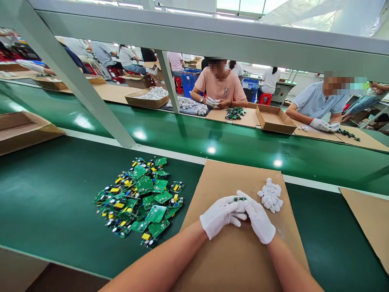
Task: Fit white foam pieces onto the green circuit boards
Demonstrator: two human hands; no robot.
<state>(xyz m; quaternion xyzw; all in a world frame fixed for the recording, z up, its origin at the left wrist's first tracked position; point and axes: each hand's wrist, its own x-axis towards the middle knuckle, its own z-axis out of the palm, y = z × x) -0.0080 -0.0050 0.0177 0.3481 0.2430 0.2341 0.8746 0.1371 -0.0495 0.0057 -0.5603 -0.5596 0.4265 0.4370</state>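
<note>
Both my hands wear white gloves and meet over a brown cardboard sheet. Between the fingertips sits a small green circuit board, seen nearly edge on. My left hand pinches its left side, with the lower fingers stretched out beneath. My right hand grips the board's right side with thumb and fingers. Just beyond the right hand lies a small heap of white pieces on the cardboard; their exact kind is too small to tell. Left of the cardboard is a big pile of green circuit boards with yellow, black and white components.
A white metal frame post and crossbeam stand ahead. Past them runs a green conveyor belt. Two co-workers in gloves sit opposite, near a cardboard tray. Another cardboard box is at far left.
</note>
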